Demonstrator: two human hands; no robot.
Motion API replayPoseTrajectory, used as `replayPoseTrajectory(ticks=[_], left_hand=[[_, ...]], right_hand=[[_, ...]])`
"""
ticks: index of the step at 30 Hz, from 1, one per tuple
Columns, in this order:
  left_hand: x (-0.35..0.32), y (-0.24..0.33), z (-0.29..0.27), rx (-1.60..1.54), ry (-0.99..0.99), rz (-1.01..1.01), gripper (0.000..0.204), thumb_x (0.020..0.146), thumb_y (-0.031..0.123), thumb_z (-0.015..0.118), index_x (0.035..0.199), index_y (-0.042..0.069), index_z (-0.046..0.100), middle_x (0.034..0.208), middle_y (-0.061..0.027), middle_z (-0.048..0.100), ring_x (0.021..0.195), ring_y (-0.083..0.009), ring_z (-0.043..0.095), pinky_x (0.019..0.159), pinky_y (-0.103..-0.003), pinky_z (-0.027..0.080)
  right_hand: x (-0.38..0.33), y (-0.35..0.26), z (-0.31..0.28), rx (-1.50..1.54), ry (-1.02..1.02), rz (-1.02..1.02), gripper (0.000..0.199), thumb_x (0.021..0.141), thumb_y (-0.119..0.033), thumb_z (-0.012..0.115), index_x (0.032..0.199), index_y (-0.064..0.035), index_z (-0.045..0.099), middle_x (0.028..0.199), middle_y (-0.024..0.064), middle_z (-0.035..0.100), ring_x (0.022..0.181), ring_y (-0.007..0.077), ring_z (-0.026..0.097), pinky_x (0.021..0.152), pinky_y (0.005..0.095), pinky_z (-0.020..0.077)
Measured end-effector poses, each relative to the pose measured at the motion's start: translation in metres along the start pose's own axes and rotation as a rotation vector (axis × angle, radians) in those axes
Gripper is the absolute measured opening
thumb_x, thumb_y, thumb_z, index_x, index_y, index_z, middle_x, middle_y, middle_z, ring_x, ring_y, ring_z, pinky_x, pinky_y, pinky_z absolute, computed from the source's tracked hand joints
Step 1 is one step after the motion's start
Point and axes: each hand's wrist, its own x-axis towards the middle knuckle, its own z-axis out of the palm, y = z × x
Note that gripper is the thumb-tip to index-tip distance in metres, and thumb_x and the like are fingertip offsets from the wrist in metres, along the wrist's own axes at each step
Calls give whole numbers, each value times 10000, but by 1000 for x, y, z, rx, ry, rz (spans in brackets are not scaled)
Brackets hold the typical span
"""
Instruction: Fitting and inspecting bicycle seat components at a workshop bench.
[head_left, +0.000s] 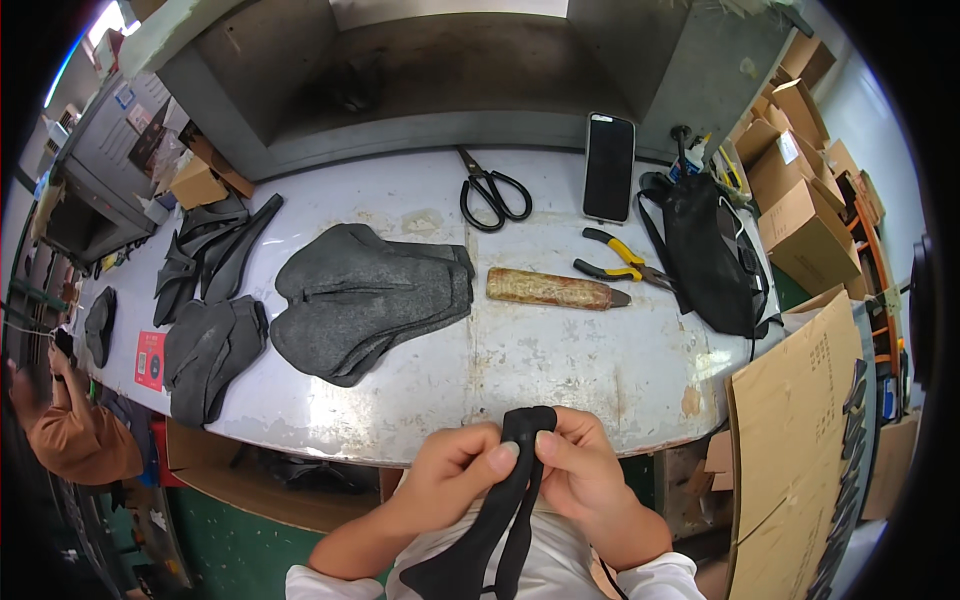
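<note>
Across the middle of the frame, a pale, stained surface (640,370) is stretching out before me. Grey pieces (212,355) are lying toward its left end, and a larger grey stack (370,300) is resting left of centre. At lower centre, my left hand (455,475) is pinching a black strip (500,505) near its upper end; my right hand (585,465) is gripping that end too. Yellow-and-black pliers (636,262) are lying right of centre, near a black pouch (710,255).

Left forearm (362,540) in from near left, right forearm (640,540) from near right. Left hand (452,478) and right hand (586,470) side by side, near centre; both pinching, fingers (462,438) curled, thumbs (490,465) up.
</note>
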Motion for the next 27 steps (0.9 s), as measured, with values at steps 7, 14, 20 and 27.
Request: replayPoseTrajectory(ticks=[7, 14, 20, 27], left_hand=[[-8, 20, 0, -1, -142, -320, 139, 835, 99, 748, 869, -23, 692, 731, -17, 640, 640, -40, 526, 539, -216, 387], [-6, 8, -1, -140, 272, 61, 137, 811, 92, 782, 794, 11, 672, 689, 8, 625, 598, -41, 532, 525, -209, 387], [5, 26, 12, -187, 291, -211, 337, 749, 73, 841, 975, 59, 592, 767, 42, 594, 684, -10, 526, 579, -185, 401], [13, 14, -21, 22, 395, -107, 144, 929, 112, 650, 828, 21, 604, 677, 31, 573, 582, -34, 489, 518, -191, 371]], right_hand=[[-1, 1, 4, -489, -14, -315, 291, 868, 22, 677, 1144, 69, 598, 1037, 133, 654, 940, 162, 622, 843, 302, 502], [-25, 11, 28, -1274, -176, -659, 370, 916, 3, 557, 1279, 68, 530, 1169, 219, 627, 979, 327, 662, 812, 354, 531], [-19, 9, 15, -1084, -160, -416, 394, 1010, -66, 439, 1390, 39, 446, 1307, 206, 581, 1089, 273, 645, 903, 310, 490], [-22, 11, 21, -871, -207, -230, 396, 1040, -121, 421, 1402, 37, 437, 1315, 148, 580, 1088, 180, 602, 907, 255, 454]])
